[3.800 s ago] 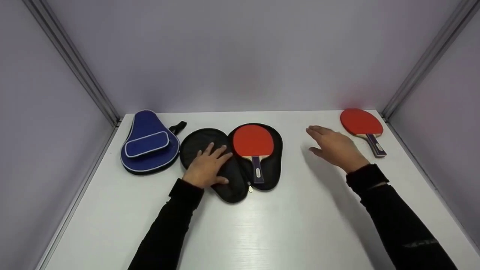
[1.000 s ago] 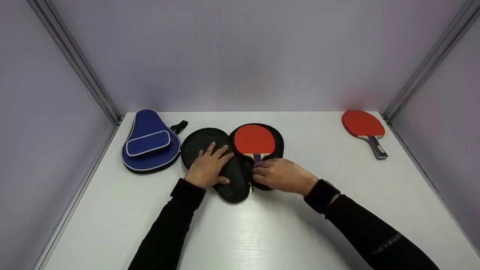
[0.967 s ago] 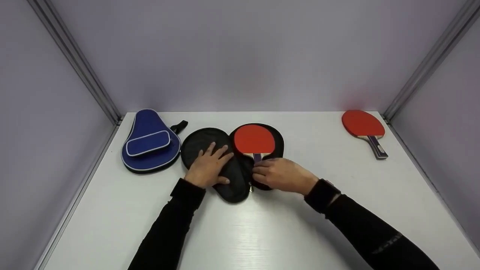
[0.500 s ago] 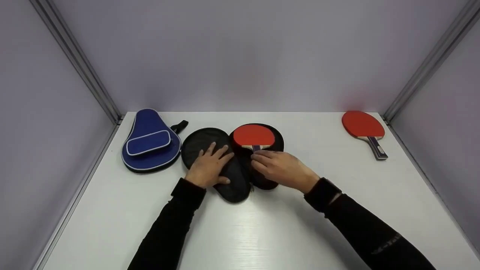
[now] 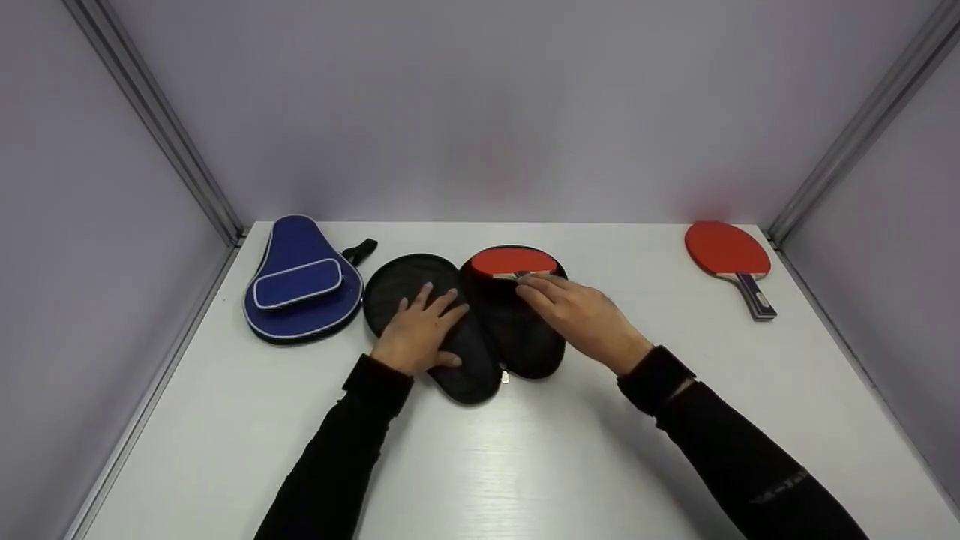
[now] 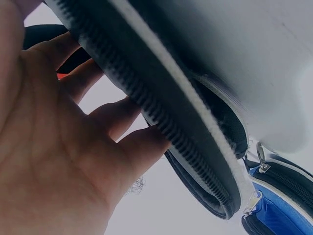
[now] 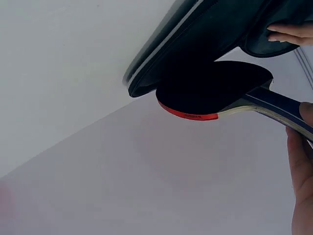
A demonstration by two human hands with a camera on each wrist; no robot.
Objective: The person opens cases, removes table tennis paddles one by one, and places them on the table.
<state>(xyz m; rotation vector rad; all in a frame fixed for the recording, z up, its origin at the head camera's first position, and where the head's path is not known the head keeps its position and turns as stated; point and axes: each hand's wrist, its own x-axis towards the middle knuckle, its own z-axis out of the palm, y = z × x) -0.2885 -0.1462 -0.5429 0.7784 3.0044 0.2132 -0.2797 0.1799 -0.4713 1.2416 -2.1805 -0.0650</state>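
A black zip case [image 5: 528,341] lies spread open at the middle of the table, its two halves side by side. My left hand [image 5: 418,334] rests with spread fingers on the left half. In the left wrist view its fingertips meet the zippered edge [image 6: 146,107]. By the handle, my right hand [image 5: 585,319] holds a red table tennis paddle [image 5: 514,260] over the right half. The handle end is raised, and the blade slopes down toward the far end of the case. The right wrist view shows the paddle's dark underside [image 7: 210,88] and thumb and fingers around the handle.
A blue paddle case [image 5: 300,319] with white piping and a front pocket lies at the left. Another red paddle [image 5: 725,247] lies at the far right. Grey panels [image 5: 487,112] wall in the back and sides of the white table [image 5: 487,465].
My right hand came in from the right and took the paddle's handle. Since then it has lifted the handle end and moved away from me. The left hand stays put.
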